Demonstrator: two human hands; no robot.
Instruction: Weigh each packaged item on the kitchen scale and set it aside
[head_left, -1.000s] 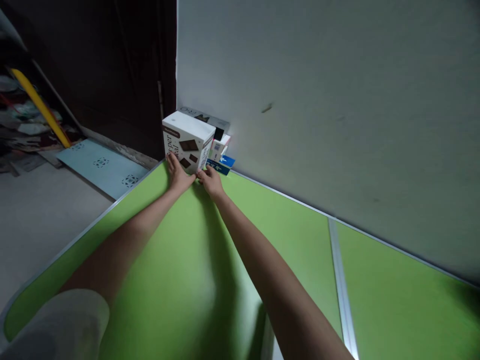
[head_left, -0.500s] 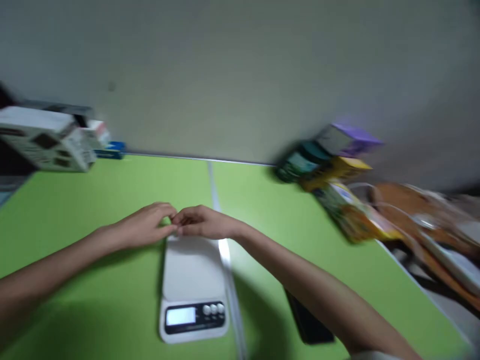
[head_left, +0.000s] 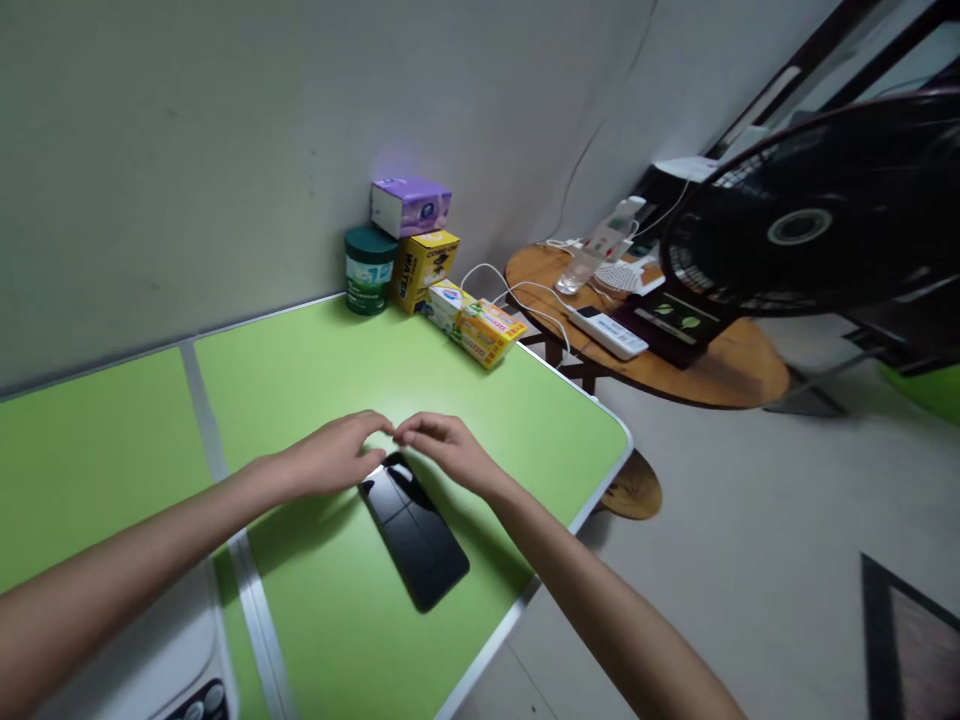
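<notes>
A black smartphone (head_left: 416, 535) lies flat on the green tabletop (head_left: 300, 390), its dark glass reflecting light. Around its far end, my left hand (head_left: 337, 455) reaches in from the left, thumb and fingers apart and nothing seen between them. From the other side comes my right hand (head_left: 450, 452), its fingers loosely bent and holding nothing that I can see. The fingertips of both hands nearly meet above the phone's far edge. A white kitchen scale (head_left: 161, 650) sits at the lower left, partly hidden beneath my left forearm.
Against the wall stand a green tub (head_left: 369, 275), a yellow box (head_left: 427, 268) with a purple tissue pack (head_left: 411, 205) on top, and a yellow-green carton (head_left: 472, 325). Right of the table are a round wooden table (head_left: 742, 370), a water bottle (head_left: 600, 245) and a black fan (head_left: 817, 200).
The view has swung to the right. Both hands have moved from the scale's far end to the phone's far end. The scale now shows only at the lower left.
</notes>
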